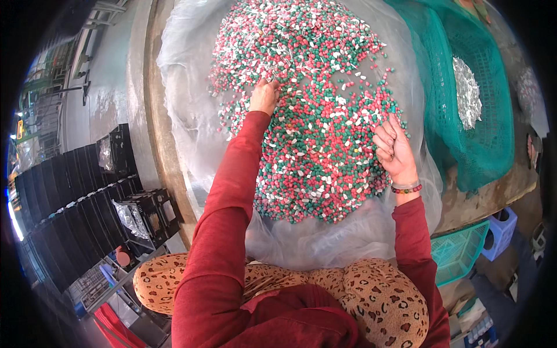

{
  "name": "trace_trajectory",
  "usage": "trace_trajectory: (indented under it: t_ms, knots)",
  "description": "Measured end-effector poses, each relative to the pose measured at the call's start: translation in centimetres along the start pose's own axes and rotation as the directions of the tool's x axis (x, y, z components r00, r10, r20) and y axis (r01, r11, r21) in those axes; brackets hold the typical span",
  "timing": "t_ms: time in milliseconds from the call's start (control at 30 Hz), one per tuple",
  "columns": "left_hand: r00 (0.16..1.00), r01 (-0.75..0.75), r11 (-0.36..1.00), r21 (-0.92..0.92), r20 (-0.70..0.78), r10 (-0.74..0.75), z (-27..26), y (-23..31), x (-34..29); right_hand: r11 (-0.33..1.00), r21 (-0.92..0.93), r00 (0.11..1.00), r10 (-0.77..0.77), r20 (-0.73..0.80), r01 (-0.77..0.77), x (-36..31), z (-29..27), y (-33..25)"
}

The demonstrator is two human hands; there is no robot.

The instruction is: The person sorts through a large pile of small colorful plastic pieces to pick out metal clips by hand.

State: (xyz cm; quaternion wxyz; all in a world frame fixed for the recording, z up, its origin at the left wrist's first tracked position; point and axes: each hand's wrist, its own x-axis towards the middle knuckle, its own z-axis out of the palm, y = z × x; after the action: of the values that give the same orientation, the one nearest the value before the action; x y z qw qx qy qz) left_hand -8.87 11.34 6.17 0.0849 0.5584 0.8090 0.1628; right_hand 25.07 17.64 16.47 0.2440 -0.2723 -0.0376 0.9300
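A broad heap of small red, green and white pieces (316, 145) lies on a sheer whitish sheet (185, 75) in front of me. Several thin white slivers are mixed in toward its far side. My left hand (266, 96) reaches to the left of the heap's middle, fingertips down among the pieces and drawn together; what they pinch, if anything, is hidden. Over the heap's right edge, my right hand (394, 146) is turned partly palm up, with its fingers curled in and the index finger pointing away from me. Whatever it may hold is too small to name. A beaded bracelet (406, 189) circles that wrist.
At the right stands a green mesh-lined basket (487, 116) with a crumpled silvery bag (466, 93) in it. Below it are a teal plastic basket (461, 252) and a purple stool (500, 233). Stacked black trays (64, 191) stand at the left, past a raised ledge (152, 116).
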Motion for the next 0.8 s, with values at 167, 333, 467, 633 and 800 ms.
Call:
trace_trajectory:
  t_ms: [167,333,467,633,800]
  knots:
    - [0.990,0.110,0.980,0.168,0.066,-0.122,0.9,-0.3,-1.8,1.000,0.015,1.000,-0.013,-0.009,0.013,0.1,0.1,0.6]
    - [0.988,0.153,0.983,0.104,-0.006,-0.153,0.4,1.0,-2.1,0.997,0.067,0.999,-0.029,-0.019,0.030,-0.2,-0.5,0.4]
    - [0.935,0.323,0.936,-0.141,-0.104,-0.339,-1.2,-1.2,-2.3,0.993,0.110,0.999,-0.034,-0.002,0.034,-0.2,-0.6,0.3]
    - [0.978,0.133,0.990,-0.051,-0.157,-0.140,-2.0,0.4,-2.0,0.992,0.088,0.996,-0.087,-0.027,0.089,-0.2,-1.3,-0.6]
    - [0.990,0.137,0.963,0.233,-0.018,-0.137,-0.1,1.5,-2.0,0.994,0.084,0.997,-0.074,-0.026,0.076,0.0,-0.6,-0.2]
